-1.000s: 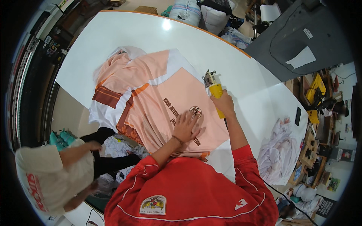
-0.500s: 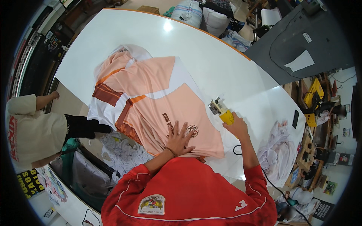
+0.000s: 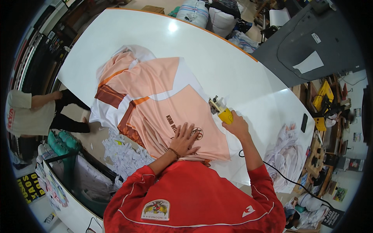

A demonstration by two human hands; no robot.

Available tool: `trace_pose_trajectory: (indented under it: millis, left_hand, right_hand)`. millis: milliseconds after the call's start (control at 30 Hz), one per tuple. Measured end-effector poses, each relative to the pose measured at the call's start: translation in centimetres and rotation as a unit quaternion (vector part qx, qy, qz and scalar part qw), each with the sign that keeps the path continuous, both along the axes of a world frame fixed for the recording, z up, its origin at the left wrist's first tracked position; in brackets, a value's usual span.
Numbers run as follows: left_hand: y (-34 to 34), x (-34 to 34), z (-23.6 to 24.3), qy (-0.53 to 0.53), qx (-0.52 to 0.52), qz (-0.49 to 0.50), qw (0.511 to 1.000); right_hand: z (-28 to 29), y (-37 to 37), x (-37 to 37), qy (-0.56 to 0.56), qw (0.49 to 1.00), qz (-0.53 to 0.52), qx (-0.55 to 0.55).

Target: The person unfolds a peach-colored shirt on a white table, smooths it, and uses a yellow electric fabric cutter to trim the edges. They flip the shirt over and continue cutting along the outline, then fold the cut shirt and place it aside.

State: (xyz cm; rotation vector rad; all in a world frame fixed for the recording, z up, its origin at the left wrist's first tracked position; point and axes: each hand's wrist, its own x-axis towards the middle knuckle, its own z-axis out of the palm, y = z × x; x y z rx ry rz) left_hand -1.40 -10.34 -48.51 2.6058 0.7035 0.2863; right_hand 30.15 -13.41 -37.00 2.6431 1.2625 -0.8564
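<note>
Peach printed fabric with white margins and brown and orange bands lies across the white table, bunched toward its far left end. My left hand rests flat on it, fingers spread, beside a round dark emblem. In my right hand is a yellow electric fabric cutter, gripped by its body. Its metal head meets the white margin along the fabric's right edge; whether the blade is in the cloth I cannot make out. A black cord trails from the cutter past my right forearm.
Crumpled white cloth and a black phone lie at the table's right. Another person is on the left, near a bin of fabric and a heap of white scraps. Stuffed sacks stand beyond the far edge.
My right hand has moved the cutter away from me and slightly left along the fabric's edge. My left hand stays nearly in place. The other person has shifted farther away on the left.
</note>
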Motion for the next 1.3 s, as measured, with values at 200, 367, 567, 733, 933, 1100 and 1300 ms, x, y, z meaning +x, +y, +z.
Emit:
trace_pose_trajectory:
  millis: [200,367,567,733,933,1100,1300]
  left_hand:
    - [0.0,0.0,0.2,0.003,-0.001,-0.002,1.0]
    - [0.0,0.0,0.1,0.013,0.005,-0.005,1.0]
    - [0.1,0.0,0.2,0.017,-0.003,-0.006,1.0]
    - [0.1,0.1,0.2,0.016,-0.001,-0.005,1.0]
    - [0.2,-0.1,-0.1,0.012,0.005,-0.004,1.0]
    - [0.3,0.1,0.2,0.016,-0.004,-0.008,1.0]
    - [2.3,0.2,0.7,0.032,-0.002,0.035,0.999]
  right_hand:
    - [0.1,1.8,-0.3,-0.002,1.0,0.009,0.014]
    - [-0.8,4.5,-0.1,-0.001,1.0,0.023,0.016]
    - [-0.4,8.4,-0.7,0.024,0.999,0.044,0.016]
    - [-1.4,11.3,-1.3,0.016,0.995,0.075,0.06]
    - [-1.9,15.6,-2.0,0.023,0.993,0.092,0.063]
    - [-1.6,16.2,-1.9,0.046,0.992,0.083,0.085]
    - [0.4,8.3,2.9,0.184,0.973,-0.02,0.134]
